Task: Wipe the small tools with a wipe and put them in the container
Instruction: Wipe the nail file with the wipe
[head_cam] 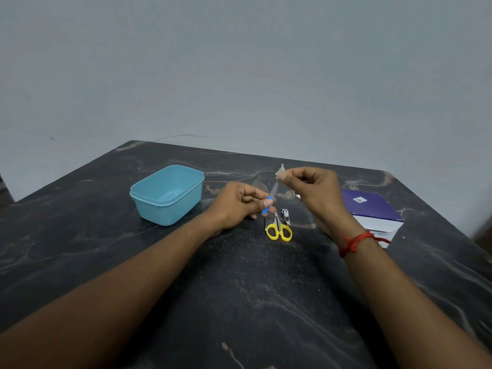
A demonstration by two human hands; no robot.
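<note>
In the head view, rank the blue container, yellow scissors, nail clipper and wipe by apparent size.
1. blue container
2. yellow scissors
3. nail clipper
The wipe, pinched in the right hand, is mostly hidden: rank unsure.

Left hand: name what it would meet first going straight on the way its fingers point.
The left hand would likely meet the right hand, just past the nail file it holds; depth unclear.

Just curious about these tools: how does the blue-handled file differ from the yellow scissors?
The file has a straight blue handle; the scissors have yellow loops. The left hand holds the file tilted, its tip in the wipe pinched by the right hand; the scissors lie on the table. Both have metal blades.
</note>
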